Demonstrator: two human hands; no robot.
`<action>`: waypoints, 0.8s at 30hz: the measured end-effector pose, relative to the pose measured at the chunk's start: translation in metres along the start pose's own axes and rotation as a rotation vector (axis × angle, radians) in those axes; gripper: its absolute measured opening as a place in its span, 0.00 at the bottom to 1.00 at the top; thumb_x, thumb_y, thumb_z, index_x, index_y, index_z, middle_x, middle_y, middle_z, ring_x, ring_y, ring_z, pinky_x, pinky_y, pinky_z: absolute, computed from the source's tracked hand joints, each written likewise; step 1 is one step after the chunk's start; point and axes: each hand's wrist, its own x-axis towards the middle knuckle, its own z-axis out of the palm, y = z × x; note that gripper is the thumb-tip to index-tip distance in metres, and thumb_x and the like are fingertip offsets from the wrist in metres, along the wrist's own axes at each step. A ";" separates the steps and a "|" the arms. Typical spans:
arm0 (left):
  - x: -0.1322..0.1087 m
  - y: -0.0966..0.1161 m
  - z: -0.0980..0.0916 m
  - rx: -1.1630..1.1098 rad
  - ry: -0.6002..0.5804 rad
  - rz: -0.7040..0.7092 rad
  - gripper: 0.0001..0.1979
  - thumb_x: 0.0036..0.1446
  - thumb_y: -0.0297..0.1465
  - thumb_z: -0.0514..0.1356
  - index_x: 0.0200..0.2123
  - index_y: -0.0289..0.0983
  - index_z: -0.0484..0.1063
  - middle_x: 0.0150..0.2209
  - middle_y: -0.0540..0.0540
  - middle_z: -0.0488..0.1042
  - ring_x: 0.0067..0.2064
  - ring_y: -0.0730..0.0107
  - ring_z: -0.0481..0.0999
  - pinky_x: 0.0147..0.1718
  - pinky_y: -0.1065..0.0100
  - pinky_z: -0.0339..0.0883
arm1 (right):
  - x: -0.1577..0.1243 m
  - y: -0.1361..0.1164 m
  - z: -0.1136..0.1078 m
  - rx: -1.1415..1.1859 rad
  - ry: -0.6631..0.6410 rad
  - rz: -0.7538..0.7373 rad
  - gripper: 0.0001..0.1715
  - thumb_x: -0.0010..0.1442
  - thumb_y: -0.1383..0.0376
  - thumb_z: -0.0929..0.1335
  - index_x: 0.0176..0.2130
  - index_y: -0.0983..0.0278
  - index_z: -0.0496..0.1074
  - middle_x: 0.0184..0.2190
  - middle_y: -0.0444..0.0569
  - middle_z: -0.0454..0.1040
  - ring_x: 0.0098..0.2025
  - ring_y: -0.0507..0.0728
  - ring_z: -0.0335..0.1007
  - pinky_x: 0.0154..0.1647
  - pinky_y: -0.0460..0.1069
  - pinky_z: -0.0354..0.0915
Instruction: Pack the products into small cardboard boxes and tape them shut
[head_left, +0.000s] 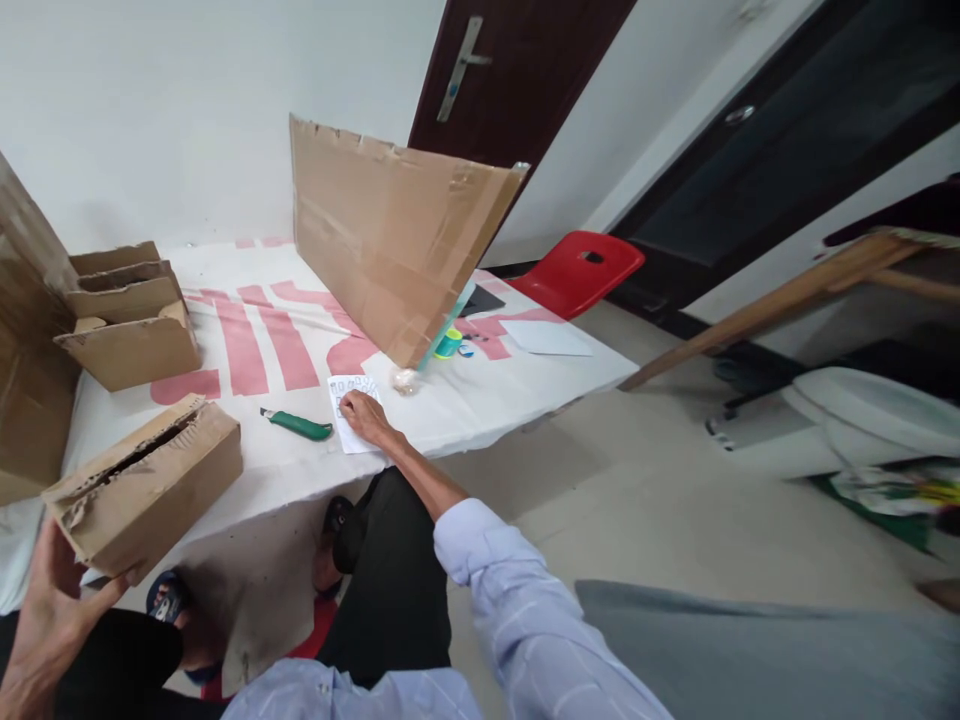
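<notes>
My left hand [64, 605] grips the near end of a brown cardboard box [161, 490], fingers and thumb around its lower corner. The box is long, with a torn slit along its top, and sits tilted at the table's front edge. My right hand [365, 418] is closed, its fingers curled together on a white paper sheet [357, 440] printed with rows of small dark outlines. Whatever may be between those fingers is hidden. A green utility knife [300, 425] lies between the box and the sheet. Just right of the sheet is a small clear roll of tape [405, 381].
A large cardboard panel [390, 235] stands upright on the cloth-covered table [442, 420]. Beside it are a green-yellow tape roll [448, 344] and white paper [547, 338]. An open divided carton [142, 345] stands left; a red chair [574, 272] is behind the table.
</notes>
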 end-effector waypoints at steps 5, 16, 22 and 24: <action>-0.001 -0.005 0.002 -0.028 0.008 -0.011 0.64 0.26 0.33 0.83 0.70 0.62 0.65 0.71 0.52 0.71 0.75 0.34 0.63 0.71 0.42 0.63 | -0.004 -0.001 0.006 -0.112 0.004 -0.005 0.09 0.69 0.70 0.65 0.38 0.62 0.74 0.43 0.51 0.80 0.45 0.58 0.71 0.46 0.49 0.61; -0.002 -0.023 0.004 0.006 0.020 0.029 0.62 0.30 0.38 0.83 0.70 0.53 0.64 0.70 0.45 0.70 0.74 0.33 0.65 0.72 0.41 0.64 | -0.027 -0.015 0.018 -0.334 0.011 -0.010 0.17 0.72 0.73 0.60 0.39 0.63 0.76 0.45 0.57 0.80 0.48 0.60 0.71 0.48 0.51 0.61; -0.012 -0.040 0.002 0.000 0.086 0.147 0.62 0.40 0.49 0.81 0.72 0.46 0.53 0.76 0.31 0.58 0.77 0.33 0.57 0.65 0.42 0.72 | -0.056 -0.011 0.011 -0.313 0.005 -0.117 0.21 0.68 0.74 0.59 0.46 0.65 0.79 0.44 0.61 0.81 0.47 0.65 0.74 0.46 0.54 0.66; -0.013 -0.043 -0.002 0.030 0.094 0.188 0.57 0.43 0.50 0.80 0.70 0.47 0.54 0.76 0.30 0.58 0.78 0.34 0.57 0.63 0.42 0.72 | -0.060 -0.007 0.011 -0.288 0.014 -0.129 0.21 0.69 0.72 0.60 0.50 0.64 0.79 0.48 0.61 0.81 0.47 0.65 0.76 0.46 0.54 0.67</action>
